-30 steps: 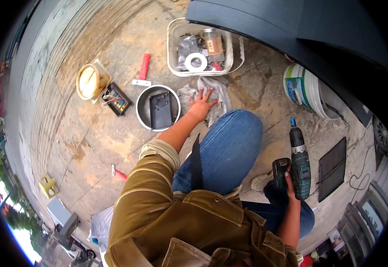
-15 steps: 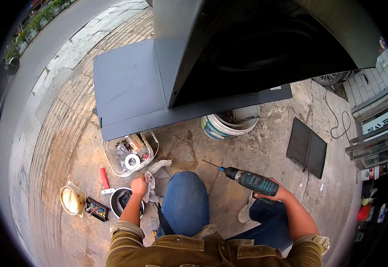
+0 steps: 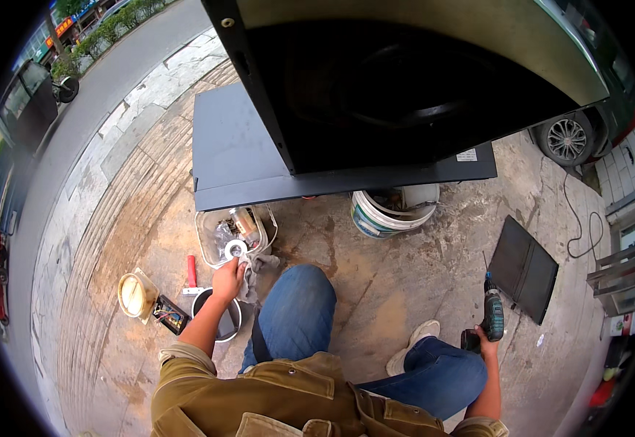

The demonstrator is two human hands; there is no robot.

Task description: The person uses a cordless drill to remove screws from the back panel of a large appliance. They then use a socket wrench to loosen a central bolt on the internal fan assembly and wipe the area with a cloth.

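Note:
My left hand [image 3: 228,280] is closed on a crumpled grey rag [image 3: 254,278], beside a white tub [image 3: 202,247] with a tape roll [image 3: 236,249] and clutter inside. Below it stands a small round bucket [image 3: 228,324] with a dark thing in it. Out to the right, my right hand [image 3: 487,344] grips a teal and black cordless drill [image 3: 493,313], its thin bit pointing away from me. In front of me is a large dark metal appliance, apparently a range hood [image 3: 248,178]; its far part runs out of view.
A white bucket [image 3: 379,227] sits under the hood's front edge. Right of the drill lies a black folded panel [image 3: 525,266]. At left are a red-handled scraper [image 3: 191,271], a circuit box [image 3: 170,315] and a round yellowish part [image 3: 136,295]. A car wheel [image 3: 566,138] shows beyond, near a cable [image 3: 579,233].
My right hand has carried the drill away to the right, and its bit has swung from pointing left to pointing forward. My left hand still holds the rag, nearer the tub. The view has shifted.

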